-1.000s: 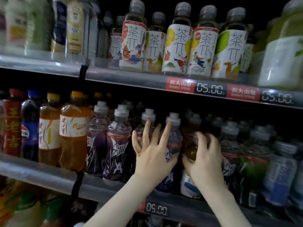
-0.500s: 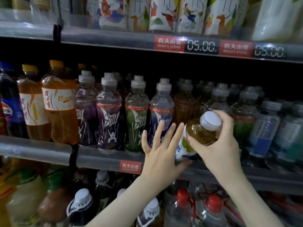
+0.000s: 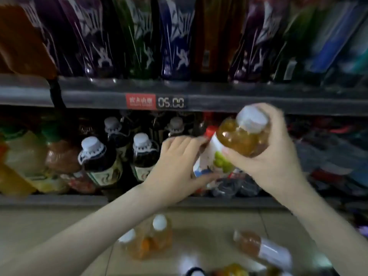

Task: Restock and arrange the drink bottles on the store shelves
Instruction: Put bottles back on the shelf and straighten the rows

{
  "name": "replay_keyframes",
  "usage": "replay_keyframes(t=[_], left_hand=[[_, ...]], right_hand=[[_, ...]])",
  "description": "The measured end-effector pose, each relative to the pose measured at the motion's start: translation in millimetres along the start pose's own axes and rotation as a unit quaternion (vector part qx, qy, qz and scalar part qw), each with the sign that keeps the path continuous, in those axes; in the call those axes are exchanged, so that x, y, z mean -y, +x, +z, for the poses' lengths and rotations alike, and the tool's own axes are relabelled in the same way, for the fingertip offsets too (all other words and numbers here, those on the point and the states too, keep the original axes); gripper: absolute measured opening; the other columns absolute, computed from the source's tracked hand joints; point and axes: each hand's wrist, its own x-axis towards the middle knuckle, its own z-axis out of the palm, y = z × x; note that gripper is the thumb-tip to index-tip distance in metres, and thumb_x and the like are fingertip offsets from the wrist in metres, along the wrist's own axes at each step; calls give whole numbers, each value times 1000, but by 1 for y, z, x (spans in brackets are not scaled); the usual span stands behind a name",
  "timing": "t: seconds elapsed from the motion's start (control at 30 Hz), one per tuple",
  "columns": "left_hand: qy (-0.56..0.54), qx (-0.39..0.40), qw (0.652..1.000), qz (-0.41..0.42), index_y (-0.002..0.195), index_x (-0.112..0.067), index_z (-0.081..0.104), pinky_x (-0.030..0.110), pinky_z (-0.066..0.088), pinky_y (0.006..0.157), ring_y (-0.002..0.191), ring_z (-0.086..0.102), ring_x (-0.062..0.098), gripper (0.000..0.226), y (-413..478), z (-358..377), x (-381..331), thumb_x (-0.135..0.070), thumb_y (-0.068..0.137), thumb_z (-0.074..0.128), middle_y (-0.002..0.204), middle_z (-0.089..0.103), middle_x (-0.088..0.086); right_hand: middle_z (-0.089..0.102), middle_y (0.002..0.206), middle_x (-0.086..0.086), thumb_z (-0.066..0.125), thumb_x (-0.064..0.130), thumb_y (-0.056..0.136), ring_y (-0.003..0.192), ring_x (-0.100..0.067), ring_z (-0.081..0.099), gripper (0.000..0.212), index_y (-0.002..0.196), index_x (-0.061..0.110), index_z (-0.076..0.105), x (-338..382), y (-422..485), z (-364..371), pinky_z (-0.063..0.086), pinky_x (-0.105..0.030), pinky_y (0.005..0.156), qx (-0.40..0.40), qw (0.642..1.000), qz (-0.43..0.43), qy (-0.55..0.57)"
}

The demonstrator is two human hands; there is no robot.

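restocking looking only partly done: gripping one amber bottle (image 3: 239, 140) just below and right of the price tag (image 3: 155, 101), tilted cap-up in front of the lower shelf (image 3: 49, 200) and not yet being set into any row. wrapping the right hand (image 3: 266, 156) round its shoulder and neck, fingers curled close; cupping its labelled lower end with the left hand (image 3: 175, 166), fingers bent over the label, thumb underneath. leaving more stock on the floor tiles (image 3: 39, 222) well below the price tag: two orange bottles (image 3: 151, 240) standing together, another lying bottle (image 3: 262, 248) on its side to their right, a further one blurring at the bottom edge. showing full rows of sport drinks (image 3: 175, 40) directly above the price tag, and dark white-capped bottles (image 3: 95, 156) below and left of it. working in a dim store aisle over pale tiling, with blur smearing everything far right of the price tag.
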Motion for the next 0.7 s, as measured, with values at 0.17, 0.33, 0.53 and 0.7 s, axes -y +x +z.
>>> replay_keyframes(t=[0.17,0.33,0.53,0.7], left_hand=[[75,360,912,-181,146,-27,29,30,32,108,130,33,20,68,-108,42,55,-60,90,48,143,34,-1],[115,479,827,-273,147,-27,19,41,42,95,126,43,32,62,-144,77,64,-42,95,49,140,38,10],[106,465,840,-259,140,-22,27,44,46,83,108,55,39,49,-150,91,68,-33,96,47,123,48,13],[76,416,868,-261,138,-28,30,38,49,79,102,57,34,50,-148,78,66,-44,94,48,115,55,9]], right_hand=[[47,111,26,85,10,67,97,4,51,76,116,39,35,-95,-69,60,37,0,78,98,983,154,-19],[46,115,5,84,16,69,105,-12,50,73,126,18,36,-164,-124,113,36,-12,86,184,958,211,-61],[52,116,6,76,28,76,100,-14,56,65,126,25,34,-205,-161,144,46,-29,79,302,908,266,-114],[41,124,3,79,20,73,114,-20,49,73,127,21,29,-208,-160,134,43,-32,86,371,878,263,-148]])
